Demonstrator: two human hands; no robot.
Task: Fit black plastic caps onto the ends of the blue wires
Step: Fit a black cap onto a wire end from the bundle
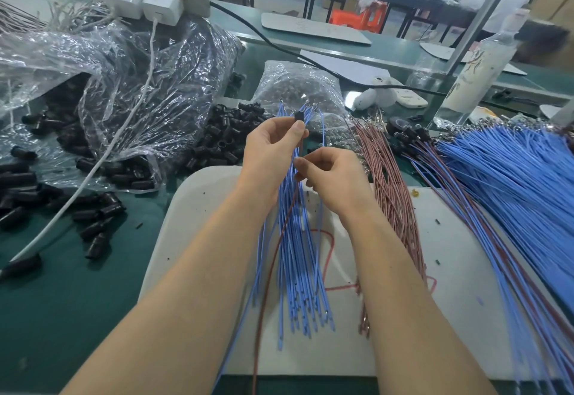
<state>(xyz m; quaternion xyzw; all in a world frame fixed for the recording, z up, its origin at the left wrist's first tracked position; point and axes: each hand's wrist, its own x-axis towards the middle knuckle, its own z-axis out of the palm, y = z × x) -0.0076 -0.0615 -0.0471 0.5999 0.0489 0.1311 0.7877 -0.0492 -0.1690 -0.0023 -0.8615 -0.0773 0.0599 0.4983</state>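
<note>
My left hand [269,149] holds a bundle of blue wires [298,258] upright over the white board [198,208] and pinches a small black cap [299,116] between thumb and fingertips at the top. My right hand [329,174] pinches a brown wire [273,258] just below, beside the bundle. The brown wire runs up toward the cap. The wires' metal tips fan out above the cap. Loose black caps [217,143] lie in a heap behind my left hand.
Clear plastic bags [124,84] with more black caps spread across the left. A bag of small parts [298,87] sits behind my hands. Brown wires [394,196] and a big blue wire pile [512,183] lie right. A bottle [478,75] stands at the back right.
</note>
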